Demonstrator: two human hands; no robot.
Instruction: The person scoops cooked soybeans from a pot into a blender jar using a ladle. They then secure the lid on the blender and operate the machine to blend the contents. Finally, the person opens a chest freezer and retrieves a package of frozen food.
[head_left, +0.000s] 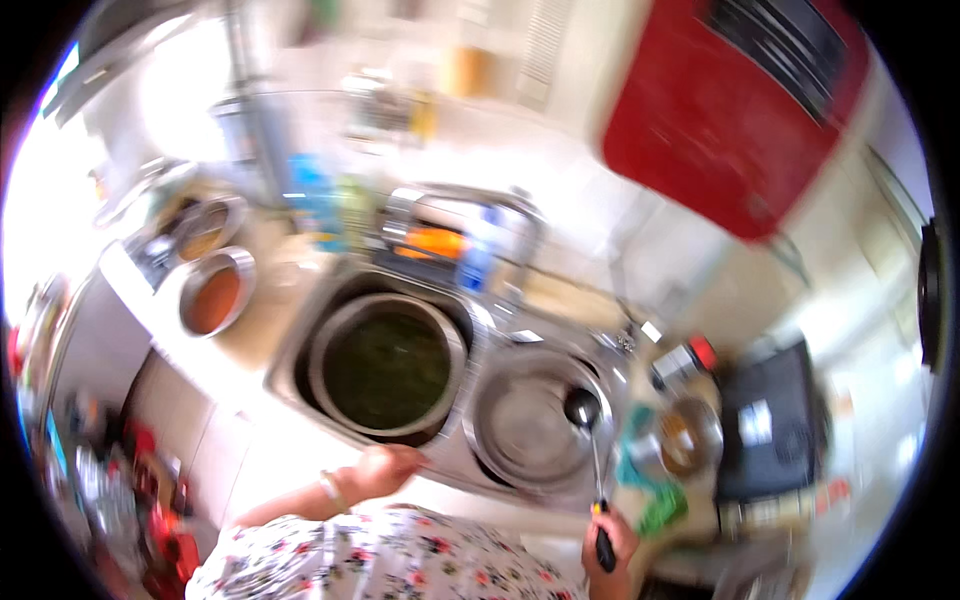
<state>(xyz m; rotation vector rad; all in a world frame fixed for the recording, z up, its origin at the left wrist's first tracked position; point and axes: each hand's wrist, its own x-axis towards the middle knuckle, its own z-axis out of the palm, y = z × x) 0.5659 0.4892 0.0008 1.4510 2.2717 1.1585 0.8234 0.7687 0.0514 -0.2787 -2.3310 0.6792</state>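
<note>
My right hand (616, 534) grips the black handle of a ladle (598, 457) with a metal shaft. The ladle's dark bowl (582, 407) is over the right side of a wide metal basin (517, 427), set in the right sink bowl. Whether it touches the basin is unclear. My left hand (386, 471) is at the front edge of the double sink (450, 457), just below a large metal pot (322, 397). Blur hides what its fingers do. The pot stands in the left sink bowl and holds dark green contents (386, 367).
A faucet (517, 217) rises behind the sink. On the left counter is a metal bowl of reddish contents (214, 300). At right are a metal bowl (701, 435), a green cloth or bag (664, 508), a red-capped container (679, 364) and a black appliance (769, 450). A red wall-mounted unit (720, 135) hangs above.
</note>
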